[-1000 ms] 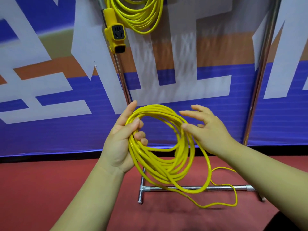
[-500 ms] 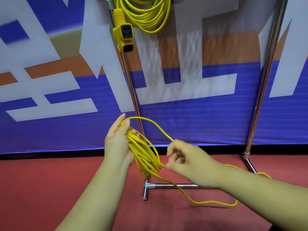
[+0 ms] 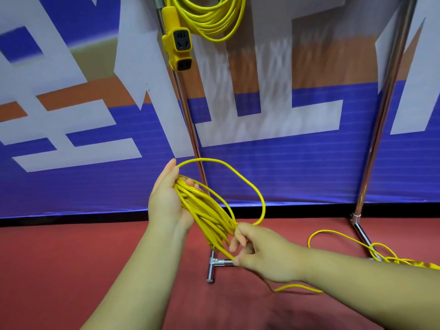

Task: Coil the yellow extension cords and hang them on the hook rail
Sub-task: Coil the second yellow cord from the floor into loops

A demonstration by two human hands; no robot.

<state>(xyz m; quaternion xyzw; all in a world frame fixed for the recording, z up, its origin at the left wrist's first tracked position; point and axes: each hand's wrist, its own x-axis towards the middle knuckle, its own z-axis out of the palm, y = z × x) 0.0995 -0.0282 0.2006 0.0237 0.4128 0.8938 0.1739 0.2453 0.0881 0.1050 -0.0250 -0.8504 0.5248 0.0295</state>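
My left hand (image 3: pixel 166 198) holds the top of a flattened bundle of yellow cord loops (image 3: pixel 204 210), fingers curled round the strands. My right hand (image 3: pixel 259 253) grips the lower end of the same bundle, where one wider loop (image 3: pixel 252 184) arcs up and back to my left thumb. A loose tail of the cord (image 3: pixel 345 241) trails over the red floor to the right. A second coiled yellow cord (image 3: pixel 214 17) hangs at the top of the frame, its yellow socket block (image 3: pixel 177 44) dangling beside the left pole. The hook rail itself is out of frame.
The stand's two chrome poles (image 3: pixel 188 120) (image 3: pixel 385 110) rise in front of a blue, white and orange banner (image 3: pixel 71 129). A chrome foot bar with a T-joint (image 3: pixel 214 263) lies on the red floor (image 3: pixel 59 270) under my hands.
The round coil has been squeezed into a narrow bundle. My right hand went from the coil's right side down to its lower end and closed on it. The view tilted slightly down.
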